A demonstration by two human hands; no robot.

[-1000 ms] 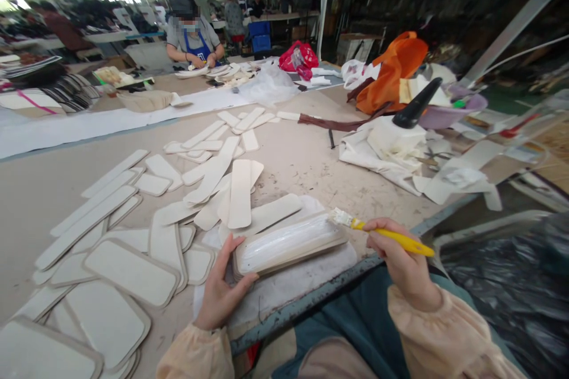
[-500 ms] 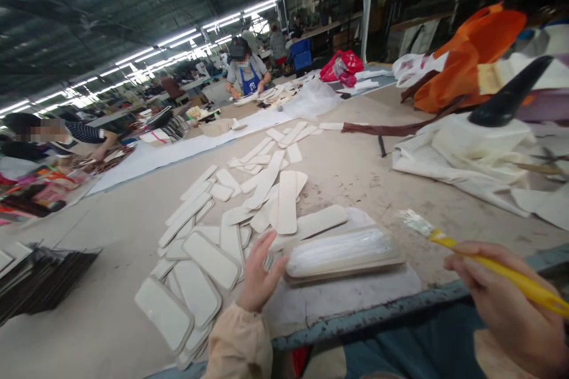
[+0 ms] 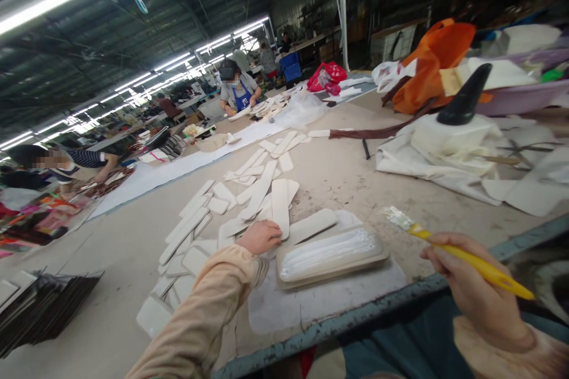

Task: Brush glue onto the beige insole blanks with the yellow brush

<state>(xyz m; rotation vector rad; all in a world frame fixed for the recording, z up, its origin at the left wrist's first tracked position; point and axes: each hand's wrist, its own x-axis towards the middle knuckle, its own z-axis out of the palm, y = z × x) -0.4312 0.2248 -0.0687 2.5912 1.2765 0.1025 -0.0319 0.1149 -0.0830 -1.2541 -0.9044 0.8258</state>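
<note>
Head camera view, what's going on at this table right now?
A person sits at a long worktable. Their right hand holds a yellow-handled brush just off the table edge. In front lies a stack of beige pieces, its top wet and shiny. Their left hand reaches into the spread of loose beige pieces. Two other people work farther along.

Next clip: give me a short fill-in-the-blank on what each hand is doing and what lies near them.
1. The right hand holds a brush with a ____ handle.
2. The left hand rests on the pale flat pieces, with a ____ sleeve on its arm.
3. The glossy piece lies between the hands, near the table's ____ edge.
4. A black cone stands beyond the brush, in front of an ____ bag.

Missing words: yellow; peach; front; orange
</note>
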